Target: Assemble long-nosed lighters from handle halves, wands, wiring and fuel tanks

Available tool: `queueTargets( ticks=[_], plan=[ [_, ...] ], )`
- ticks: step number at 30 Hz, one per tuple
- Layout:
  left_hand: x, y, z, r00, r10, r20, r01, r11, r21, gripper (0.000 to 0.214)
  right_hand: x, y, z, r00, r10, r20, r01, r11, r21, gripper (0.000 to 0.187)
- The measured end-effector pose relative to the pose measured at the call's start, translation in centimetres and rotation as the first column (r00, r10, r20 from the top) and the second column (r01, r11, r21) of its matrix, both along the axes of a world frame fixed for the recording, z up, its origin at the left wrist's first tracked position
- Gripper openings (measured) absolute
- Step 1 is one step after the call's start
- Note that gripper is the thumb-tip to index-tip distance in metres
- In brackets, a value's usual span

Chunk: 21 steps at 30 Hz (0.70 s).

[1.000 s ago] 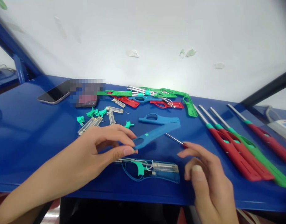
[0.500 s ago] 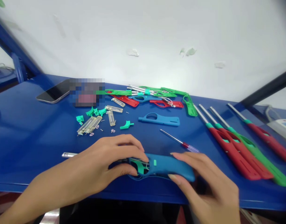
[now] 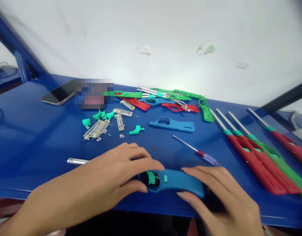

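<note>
Across the near part of the table [image 3: 28, 160]: I see the blue lighter [image 3: 182, 181] lying lengthwise between two hands, its metal tube [image 3: 77, 161] showing past the far side of the left wrist.
Left hand [image 3: 104, 180]: narrow, pinched around the lighter's loop, fingertips at the far edge, thumb at the near edge.
Right hand [image 3: 229, 196]: holding the lighter's handle end, thumb on the near side, fingers on the far side.
Trigger [image 3: 151, 178]: green, visible to me inside the lighter's loop.
Screwdriver [image 3: 202, 155]: just beyond the lighter's handle, its grip angled toward the right.
Blue half-shell [image 3: 180, 126]: beyond the lighter, farther off than the screwdriver.
Loose green piece [image 3: 136, 130]: beyond the lighter's loop.
Clear tanks [image 3: 96, 129]: beyond the lighter and to its left, with green clips [image 3: 101, 114] behind them.
Long lighters [image 3: 254, 160]: right of the blue lighter, three red and one green, tubes pointing away from me.
Pile of shells and tubes [image 3: 154, 100]: well beyond the lighter, near the wall [image 3: 170, 29].
Phone [image 3: 59, 93]: far left of the lighter, lying flat.
</note>
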State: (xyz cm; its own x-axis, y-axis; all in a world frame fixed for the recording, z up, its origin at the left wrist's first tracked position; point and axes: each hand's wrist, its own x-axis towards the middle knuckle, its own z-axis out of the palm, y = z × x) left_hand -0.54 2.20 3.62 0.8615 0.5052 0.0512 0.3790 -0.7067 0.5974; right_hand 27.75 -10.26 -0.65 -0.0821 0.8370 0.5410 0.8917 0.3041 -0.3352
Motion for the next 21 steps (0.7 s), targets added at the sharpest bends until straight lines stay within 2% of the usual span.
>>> queueTargets(
  ticks=[6,13,21],
  plan=[
    [-0.05,-0.15,0.24,1.000,-0.002,-0.022,0.002,1.000,0.015,0.050,-0.22,0.08,0.14,1.000,0.006,0.012,-0.006,1.000,0.008,0.024],
    [-0.17,0.00,-0.20,0.999,0.001,-0.044,-0.002,1.000,-0.002,0.055,-0.09,0.35,-0.20,0.999,0.002,0.039,-0.003,1.000,0.009,0.027],
    [-0.45,-0.06,0.15,0.998,0.037,-0.056,-0.037,0.999,0.000,0.051,-0.33,0.22,-0.12,0.999,0.009,0.030,-0.009,1.000,-0.002,0.027]
  ],
)
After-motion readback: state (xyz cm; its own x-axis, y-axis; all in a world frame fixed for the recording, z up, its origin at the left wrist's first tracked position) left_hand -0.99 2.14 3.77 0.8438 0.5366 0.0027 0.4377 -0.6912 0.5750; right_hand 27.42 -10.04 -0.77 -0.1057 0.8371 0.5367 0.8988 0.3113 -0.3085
